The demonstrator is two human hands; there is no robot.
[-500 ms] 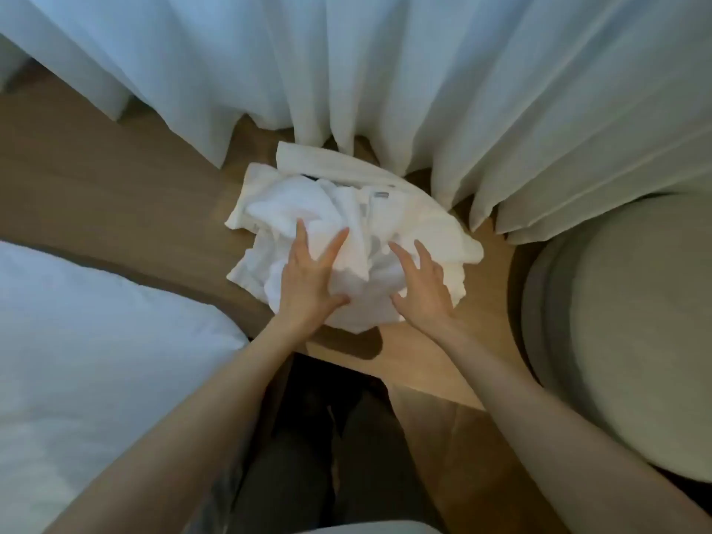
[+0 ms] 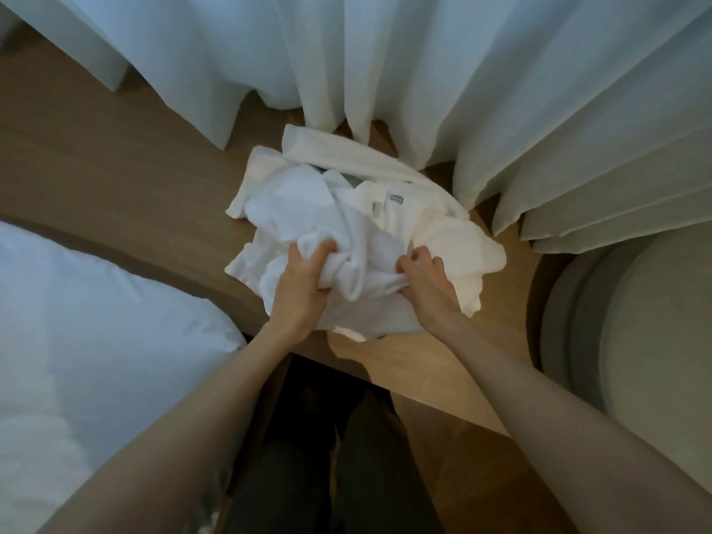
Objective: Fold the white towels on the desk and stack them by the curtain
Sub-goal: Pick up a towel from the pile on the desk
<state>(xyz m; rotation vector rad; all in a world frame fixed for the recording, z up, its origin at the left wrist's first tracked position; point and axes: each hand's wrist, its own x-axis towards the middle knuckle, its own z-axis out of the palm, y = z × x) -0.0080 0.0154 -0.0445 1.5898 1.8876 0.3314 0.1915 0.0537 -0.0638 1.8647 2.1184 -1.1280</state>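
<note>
A crumpled heap of white towels (image 2: 308, 202) lies on the wooden desk (image 2: 115, 179), just in front of the white curtain (image 2: 385, 63). A small grey label shows on the heap's upper right. My left hand (image 2: 304, 287) grips a bunch of towel cloth at the near left of the heap, fingers curled into the folds. A little to its right, my right hand (image 2: 427, 279) grips the cloth at the near right, fingers dug in. The towel parts under both hands are hidden.
A white pillow or bedding (image 2: 96, 360) fills the lower left beside the desk. At the right stands a round grey upholstered seat (image 2: 635, 360). The desk's near edge runs just below my wrists, with dark trousers and floor beneath.
Both hands lay open and flat on the heap before; now their fingers have curled in and gathered cloth. The heap is bunched up between them.
</note>
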